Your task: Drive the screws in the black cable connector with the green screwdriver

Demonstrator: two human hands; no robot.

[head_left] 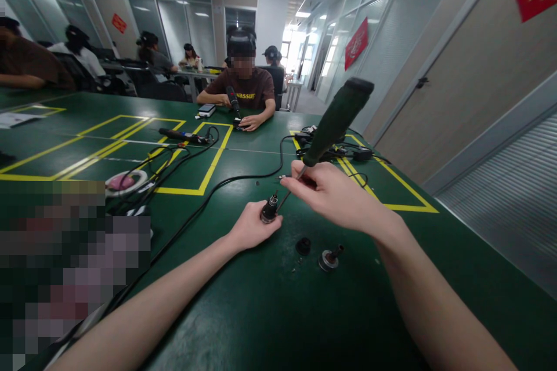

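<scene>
My left hand [250,226] is closed around a small dark cylindrical metal part [270,209] with a thin pin on top, held just above the green table [209,301]. In my right hand [328,191], the fingers pinch the shaft of a screwdriver [337,122]. Its thick dark green handle tilts up and to the right. The screwdriver's tip reaches down beside the metal part, near my left fingertips; whether it touches cannot be seen. On the table below my right hand lie a black ring-shaped piece [303,246] and a round metal piece with a shaft [328,259].
Black cables [243,177] cross the table. A pen-shaped power tool [183,136] lies left of centre, near a white roll [126,184]. More corded black items [322,148] sit behind my right hand. Across the table a person [243,81] works with another tool.
</scene>
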